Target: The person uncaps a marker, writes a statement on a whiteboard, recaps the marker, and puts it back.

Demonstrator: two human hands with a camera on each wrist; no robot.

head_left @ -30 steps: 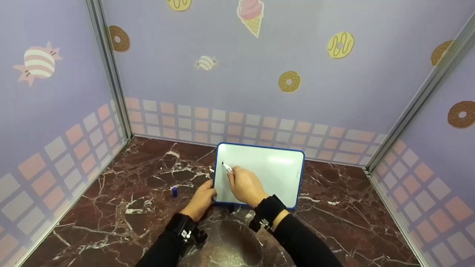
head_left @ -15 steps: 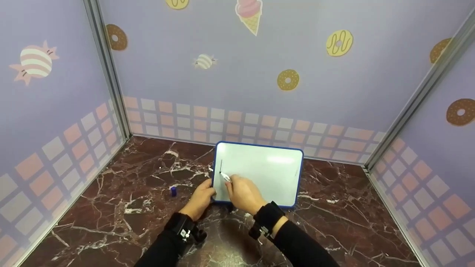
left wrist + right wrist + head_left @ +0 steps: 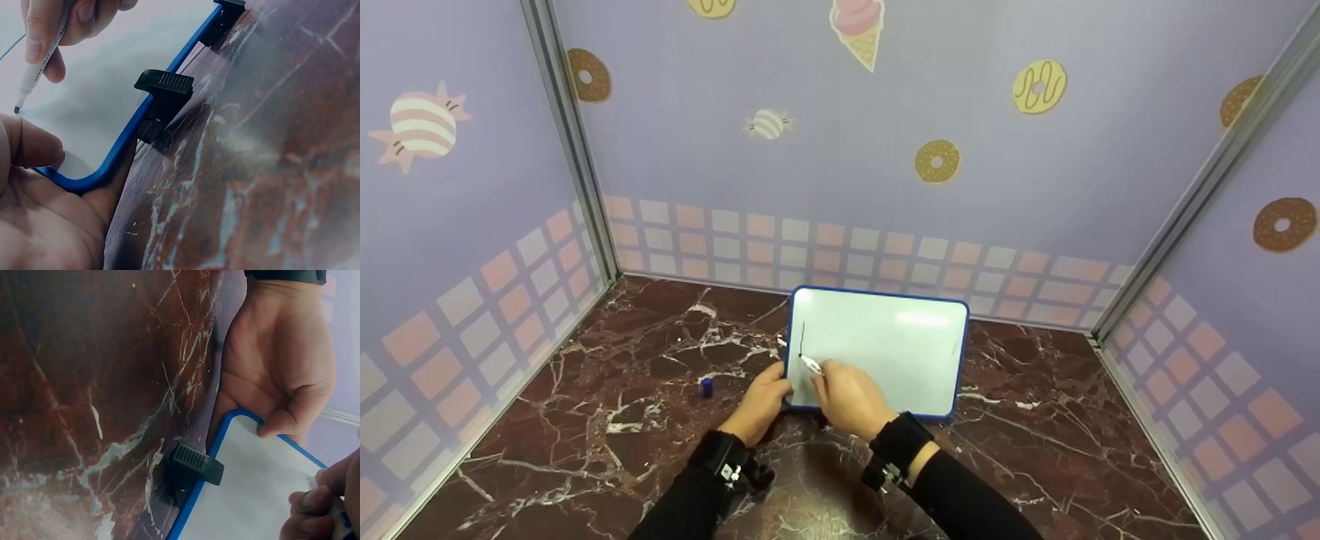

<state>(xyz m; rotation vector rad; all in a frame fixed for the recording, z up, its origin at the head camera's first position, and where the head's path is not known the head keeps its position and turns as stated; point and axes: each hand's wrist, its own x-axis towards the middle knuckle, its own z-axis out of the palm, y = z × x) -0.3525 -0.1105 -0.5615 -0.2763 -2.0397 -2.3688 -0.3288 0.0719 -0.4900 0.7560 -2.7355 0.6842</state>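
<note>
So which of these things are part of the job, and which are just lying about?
Part of the job:
white marker, in the right hand
whiteboard, gripped by the left hand
black clips on the whiteboard's lower edge

Lying about:
blue cap on the tabletop, perhaps the marker's

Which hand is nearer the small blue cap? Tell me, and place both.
Left. The left hand grips the whiteboard near its lower-left corner, right of the small blue cap; the right hand, pinching the marker, is farther right.
</note>
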